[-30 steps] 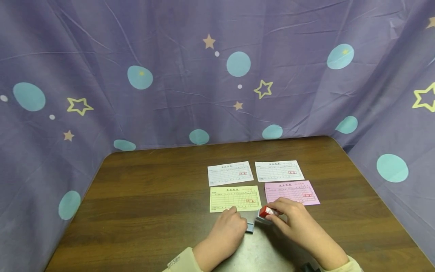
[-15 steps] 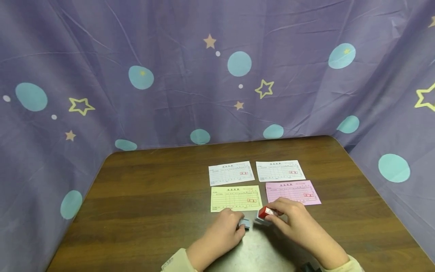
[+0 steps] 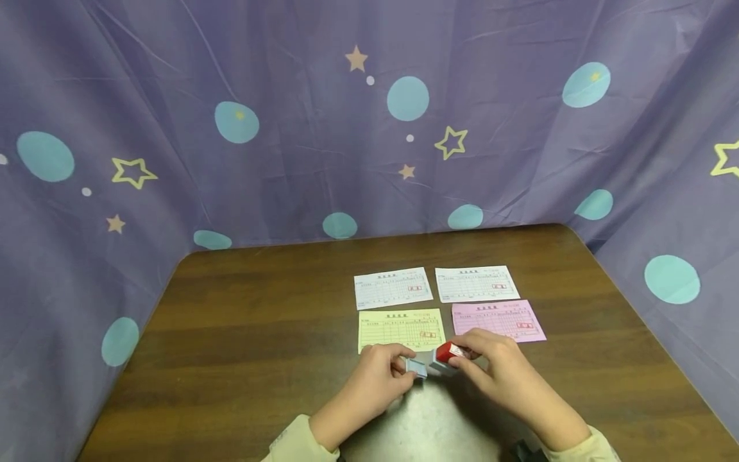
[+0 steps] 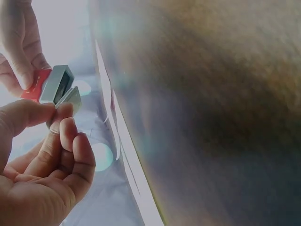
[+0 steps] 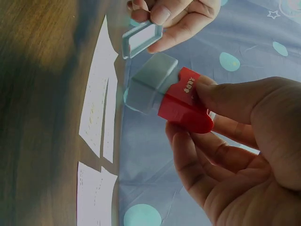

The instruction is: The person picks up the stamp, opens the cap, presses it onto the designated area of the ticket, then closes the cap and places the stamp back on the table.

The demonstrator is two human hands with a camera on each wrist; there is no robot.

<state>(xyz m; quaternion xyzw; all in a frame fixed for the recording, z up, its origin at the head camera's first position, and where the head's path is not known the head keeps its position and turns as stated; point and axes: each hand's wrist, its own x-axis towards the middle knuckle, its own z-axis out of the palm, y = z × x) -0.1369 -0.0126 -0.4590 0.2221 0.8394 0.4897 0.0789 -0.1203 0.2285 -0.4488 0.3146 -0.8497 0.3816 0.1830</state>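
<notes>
My right hand [image 3: 491, 359] grips a self-inking stamp [image 5: 181, 103] by its red top, thumb on one side and fingers on the other. The stamp's grey base points toward my left hand [image 3: 378, 378]. Between thumb and fingertips the left hand pinches a small grey-blue stamp cap [image 5: 142, 39], a shallow rectangular tray. In the left wrist view the cap's edge stands right at the open end of the stamp's base, tilted to it. Both hands are in front of the yellow slip [image 3: 401, 330] and the pink slip [image 3: 498, 321], each bearing a red stamped mark.
Behind these lie two white slips [image 3: 392, 288] [image 3: 476, 283], also with red marks. All rest on a brown wooden table [image 3: 254, 321]. A purple curtain [image 3: 288, 128] with stars and dots hangs around the table's back and sides.
My left hand has taken the grey-blue cap from beside the stamp and turned it up toward the stamp's base. My right hand has kept its grip, nearly still.
</notes>
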